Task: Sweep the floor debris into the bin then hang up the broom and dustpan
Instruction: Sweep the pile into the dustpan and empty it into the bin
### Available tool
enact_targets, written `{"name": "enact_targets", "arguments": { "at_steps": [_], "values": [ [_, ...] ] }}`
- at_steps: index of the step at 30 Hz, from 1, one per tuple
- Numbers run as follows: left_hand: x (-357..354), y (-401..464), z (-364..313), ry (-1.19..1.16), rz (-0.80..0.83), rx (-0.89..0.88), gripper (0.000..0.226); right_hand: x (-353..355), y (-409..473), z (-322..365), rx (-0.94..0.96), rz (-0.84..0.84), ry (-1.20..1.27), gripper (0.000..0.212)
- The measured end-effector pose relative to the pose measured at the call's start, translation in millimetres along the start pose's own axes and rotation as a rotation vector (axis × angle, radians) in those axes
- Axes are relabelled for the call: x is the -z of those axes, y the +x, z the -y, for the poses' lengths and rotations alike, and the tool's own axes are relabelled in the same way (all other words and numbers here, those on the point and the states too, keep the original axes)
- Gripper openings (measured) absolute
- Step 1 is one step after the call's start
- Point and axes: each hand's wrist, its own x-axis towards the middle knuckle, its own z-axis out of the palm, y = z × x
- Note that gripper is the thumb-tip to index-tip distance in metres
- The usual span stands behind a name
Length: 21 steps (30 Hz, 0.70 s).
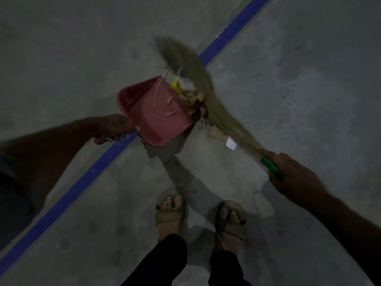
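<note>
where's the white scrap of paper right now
In the head view the white paper scrap lies on the floor right of centre, just below the broom bristles, outside the pink dustpan.

The dustpan (156,112) lies left of the broom (204,89), debris (193,102) between them at its mouth, feet (171,211) nearer.

My broom (198,83) bristle tips motion-blurred, dustpan (156,112) handle hidden inside my left hand (113,129), debris (193,102) items too dim to identify, both my forearms cut off at frame edges
</note>
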Motion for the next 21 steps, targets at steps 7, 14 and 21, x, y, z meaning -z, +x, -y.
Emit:
{"name": "enact_targets", "arguments": {
  "at_steps": [7, 14, 21],
  "values": [
    [-22.7, -16.2, -15.3, 0.057, -0.054, -0.121, 0.039, -24.2, -92.1, 35.0, 0.106, 0.031, 0.075, 0.064],
    [-68.5, -46.5, 13.7, -0.129, -0.076, -0.134, 0.019, -14.8, -175.1, 42.6, -0.060, -0.002, 0.168, 0.080],
    [-115.1, -46.8, 18.8, -0.108, -0.009, -0.056, 0.018, -25.3, -204.4, 16.8, -0.284, -0.066, 0.187, 0.095]
  ]
}}
